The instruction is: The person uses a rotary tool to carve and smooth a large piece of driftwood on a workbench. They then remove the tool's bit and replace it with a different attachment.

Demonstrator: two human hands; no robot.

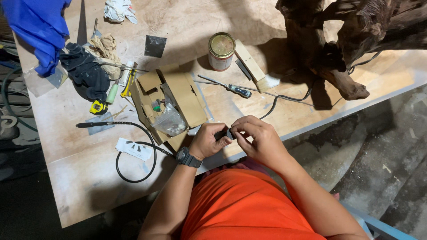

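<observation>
Both hands meet at the near edge of the surface (249, 102), just in front of the person's orange shirt. The left hand (205, 141), with a dark wristwatch (187, 158) on its wrist, is curled around a small dark tool piece (223, 133), thumb pressed on top. The right hand (258, 140) comes in from the other side, its fingertips pinching the end of the same piece. The piece is short and mostly covered; its long axis runs roughly sideways from one hand to the other, and which end is which cannot be told.

A thin black flexible cable (133, 151) loops on the surface to the left of the left hand and runs under its wrist. Just beyond the left hand lies an open cardboard box (178, 95) with a clear plastic bag (171, 122) of small parts in it. Farther beyond the hands lie a screwdriver (227, 86), a flat paintbrush (251, 66) and a round tin can (221, 51) standing upright. A yellow tape measure (98, 107) sits well left of the box, beside a dark glove (84, 71). A large piece of dark gnarled wood (338, 40) stands far beyond the right hand.
</observation>
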